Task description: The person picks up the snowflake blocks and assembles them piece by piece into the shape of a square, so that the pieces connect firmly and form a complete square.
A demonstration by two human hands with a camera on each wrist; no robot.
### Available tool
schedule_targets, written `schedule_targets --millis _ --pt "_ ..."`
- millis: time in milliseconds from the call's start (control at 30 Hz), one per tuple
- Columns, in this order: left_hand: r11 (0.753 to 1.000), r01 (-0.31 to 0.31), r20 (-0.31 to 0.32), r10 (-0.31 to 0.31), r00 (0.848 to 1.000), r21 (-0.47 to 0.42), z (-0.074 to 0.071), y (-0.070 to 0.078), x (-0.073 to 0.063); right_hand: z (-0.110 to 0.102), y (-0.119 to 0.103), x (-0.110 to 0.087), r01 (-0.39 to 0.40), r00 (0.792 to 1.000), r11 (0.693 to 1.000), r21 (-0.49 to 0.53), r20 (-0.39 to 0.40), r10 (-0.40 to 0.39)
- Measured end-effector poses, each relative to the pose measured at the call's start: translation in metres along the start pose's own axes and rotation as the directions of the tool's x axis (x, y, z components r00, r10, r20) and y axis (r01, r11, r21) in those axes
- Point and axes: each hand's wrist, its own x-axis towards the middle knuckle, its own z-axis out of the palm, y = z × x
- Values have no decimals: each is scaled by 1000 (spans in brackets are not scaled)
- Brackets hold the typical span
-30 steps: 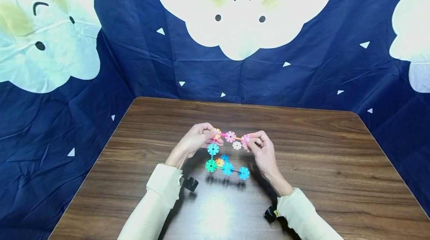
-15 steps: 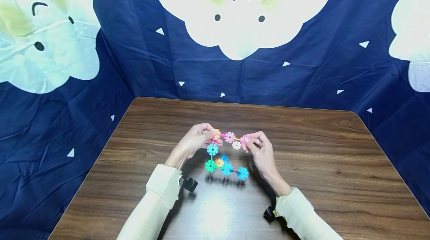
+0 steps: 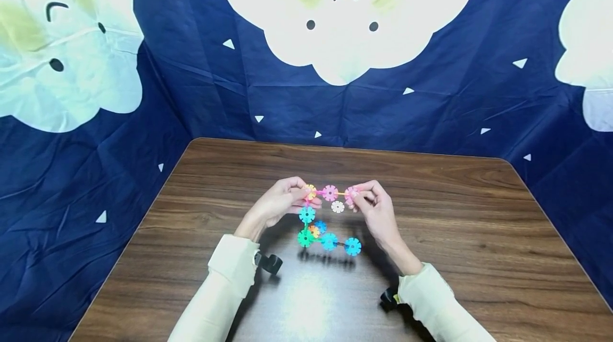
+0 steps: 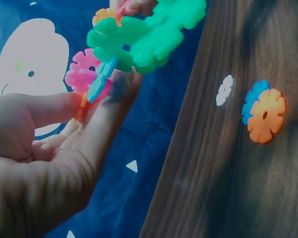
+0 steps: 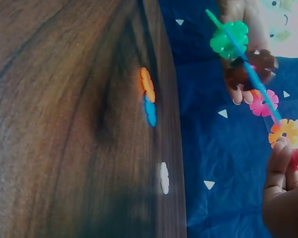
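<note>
Between my hands hangs a C-shaped chain of notched plastic flower discs (image 3: 329,193), joined edge to edge above the table. My left hand (image 3: 280,199) pinches the chain near its orange corner disc (image 3: 311,191). At the upper free end, my right hand (image 3: 380,214) grips a pink disc (image 3: 351,194) between thumb and fingers. Teal and green discs (image 3: 305,238) run down the left side, and blue discs (image 3: 353,246) form the lower arm. The green discs (image 4: 156,42) loom large in the left wrist view, partly covering the fingers behind.
On the wooden table (image 3: 479,235) lie a white disc (image 3: 337,207), an orange disc (image 4: 266,116) and a blue disc (image 4: 249,101), the last two overlapping. Blue cloth (image 3: 345,113) with cloud prints stands behind the table. Dark wrist cameras (image 3: 270,264) hang beside the cuffs.
Over the last half second the chain has shifted slightly right, its lower arm most. My right hand has risen a little and moved right, and the upper row lies more level.
</note>
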Motion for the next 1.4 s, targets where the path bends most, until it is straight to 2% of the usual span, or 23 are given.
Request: schedule_targets --millis 200,400,700,867,1067,1300,1400 --pt "997 41 73 -36 997 -63 -2 -2 -1 -3 0 3 -56 998 998 -11 2 57" --pt "997 81 59 -80 995 -6 -2 -3 -2 -7 6 3 -124 992 992 17 29 123" --pt "993 120 96 -121 988 19 3 -10 -1 -19 17 1 -233 969 972 23 94 230" --pt "992 124 79 -126 989 35 8 -14 -2 -24 21 1 -288 952 958 -8 104 287" --pt "989 145 42 -147 988 40 14 -19 -3 -30 25 1 -349 930 931 -104 81 358" --pt "981 161 -60 -155 986 105 21 -27 -4 -35 27 -1 -391 910 904 -173 77 408" --pt "977 163 -62 -156 986 135 24 -29 -5 -38 27 -2 -403 901 892 -207 84 426"
